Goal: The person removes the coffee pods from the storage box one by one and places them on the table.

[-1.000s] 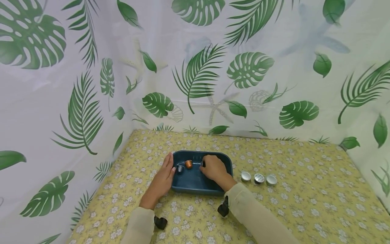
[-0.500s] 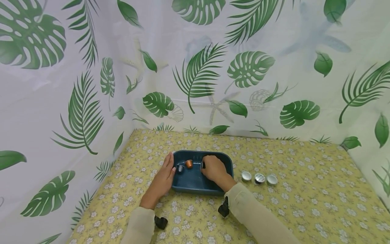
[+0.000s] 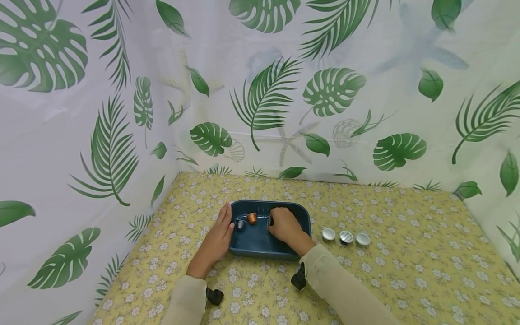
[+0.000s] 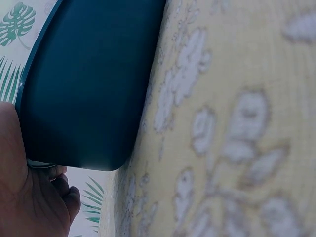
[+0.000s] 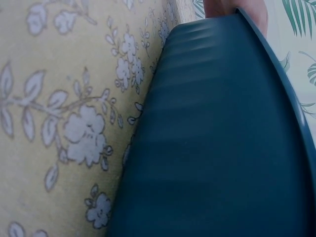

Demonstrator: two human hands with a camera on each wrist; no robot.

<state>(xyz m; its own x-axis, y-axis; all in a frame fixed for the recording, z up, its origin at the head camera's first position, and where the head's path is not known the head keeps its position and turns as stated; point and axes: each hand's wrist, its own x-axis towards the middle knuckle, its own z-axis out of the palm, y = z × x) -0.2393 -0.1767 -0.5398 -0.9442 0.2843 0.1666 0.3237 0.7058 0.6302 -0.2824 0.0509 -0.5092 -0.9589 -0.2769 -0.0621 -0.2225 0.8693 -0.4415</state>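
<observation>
In the head view, my left hand (image 3: 218, 234) holds the left end of a dark blue tray (image 3: 260, 255), fingers along the outer wall and thumb over the rim. My right hand (image 3: 287, 224) reaches into the tray, fingertips pinching a small dark coffee capsule (image 3: 271, 220) that the fingers mostly hide. To its left, inside the tray, lie an orange capsule (image 3: 252, 218) and a dark grey capsule (image 3: 240, 224) beside the left thumb. The left wrist view shows the left hand (image 4: 42, 202) against the tray's end wall (image 4: 89, 89). From the right wrist, the tray's long outer wall (image 5: 217, 123) fills the view.
Right of the tray, three capsules stand in a row with pale lids up: a left one (image 3: 328, 234), a middle one with striped reflections (image 3: 346, 237) and a right one (image 3: 363, 239). A yellow floral cloth (image 3: 406, 271) covers the table; leaf-patterned curtains (image 3: 260, 171) enclose its back and sides.
</observation>
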